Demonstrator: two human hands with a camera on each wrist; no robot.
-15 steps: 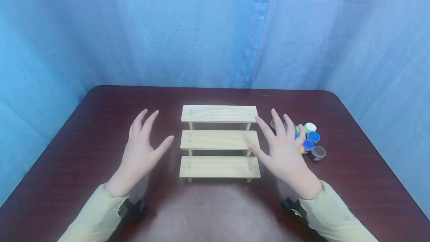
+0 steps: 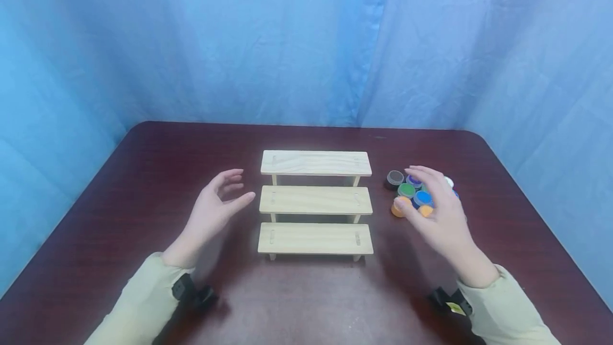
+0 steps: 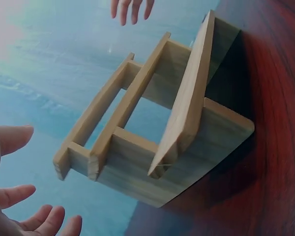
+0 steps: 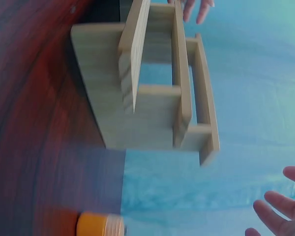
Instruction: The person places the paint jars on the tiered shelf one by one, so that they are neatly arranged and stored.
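One wooden stand [image 2: 316, 199] with three shelves [image 2: 316, 238] is on the table [image 2: 316, 297], about midway between its left and right edges. At least seven small jars [image 2: 422, 199] sit together between the stand and the right edge. Right hand [image 2: 445, 214] hovers over them — thumb and fingers apart, holding nothing. Left hand [image 2: 208, 212], its thumb also apart, is just beside the stand's left end — without touching.

2 bare hands show: 1 left hand [image 2: 206, 217] and 1 right hand [image 2: 445, 222]. Between them, 1 pale wooden tiered stand [image 2: 316, 200] has 3 flat rectangular shelves [image 2: 313, 238]. Around the right hand's fingers, at least 7 small round lidded jars [image 2: 423, 199] show: 2 orange, 1 green, 1 blue, 1 purple, 1 dark, 1 white; the total is hidden.
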